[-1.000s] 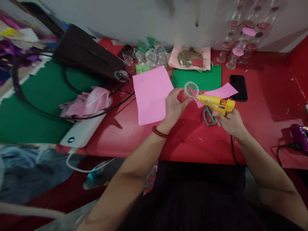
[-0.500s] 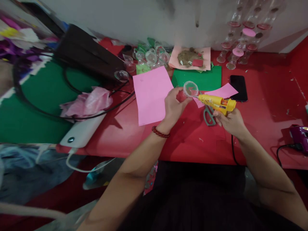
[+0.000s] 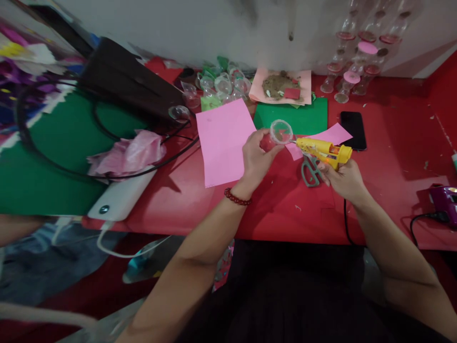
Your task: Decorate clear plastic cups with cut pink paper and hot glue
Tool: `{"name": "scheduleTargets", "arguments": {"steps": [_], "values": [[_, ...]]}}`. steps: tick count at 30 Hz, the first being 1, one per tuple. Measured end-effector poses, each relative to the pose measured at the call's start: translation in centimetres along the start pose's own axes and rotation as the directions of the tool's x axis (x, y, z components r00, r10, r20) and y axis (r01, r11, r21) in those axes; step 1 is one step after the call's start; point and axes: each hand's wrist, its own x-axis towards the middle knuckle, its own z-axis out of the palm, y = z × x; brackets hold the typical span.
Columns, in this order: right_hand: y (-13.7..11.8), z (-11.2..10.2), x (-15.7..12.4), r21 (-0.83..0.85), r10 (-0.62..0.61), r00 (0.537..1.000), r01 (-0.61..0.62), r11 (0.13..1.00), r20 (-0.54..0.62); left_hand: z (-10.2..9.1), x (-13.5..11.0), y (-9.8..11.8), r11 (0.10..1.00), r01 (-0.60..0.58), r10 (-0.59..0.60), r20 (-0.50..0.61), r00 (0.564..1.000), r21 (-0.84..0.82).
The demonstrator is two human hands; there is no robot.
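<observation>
My left hand (image 3: 257,155) grips a clear plastic cup (image 3: 281,132) between thumb and fingers, its round rim facing up. In my right hand (image 3: 341,178) is a yellow glue gun (image 3: 321,149), its nozzle pointing left and at the cup's rim; whether it touches cannot be made out. Grey-green scissor handles (image 3: 310,171) show under the glue gun, the blades hidden. A cut piece of pink paper (image 3: 333,133) lies behind the gun, and a larger pink sheet (image 3: 225,143) rests left of my left hand.
Several clear cups (image 3: 224,85) cluster at the back. Joined cups (image 3: 352,78) stand stacked by the wall at right. A black phone (image 3: 352,130), green sheet (image 3: 291,114), white power bank (image 3: 121,197), dark bag (image 3: 132,81) and purple device (image 3: 444,205) lie around the red table (image 3: 285,219).
The glue gun has shifted slightly right relative to the cup, its nozzle still at the rim. At far left, another person's arm now shows lower down.
</observation>
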Motion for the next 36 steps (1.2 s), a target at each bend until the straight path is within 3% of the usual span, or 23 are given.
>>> {"name": "scheduleTargets", "arguments": {"steps": [14,36], "values": [[-0.8,0.3,-0.4,0.000,-0.008,0.999,0.008,1.000,0.036,0.0,0.0,0.1,1.000,-0.006,0.007,-0.014,1.000,0.027],[-0.6,-0.2,0.2,-0.051,0.013,1.000,-0.015,0.999,-0.026,0.1,-0.4,0.6,1.000,0.022,-0.022,-0.001,1.000,-0.014]]}}
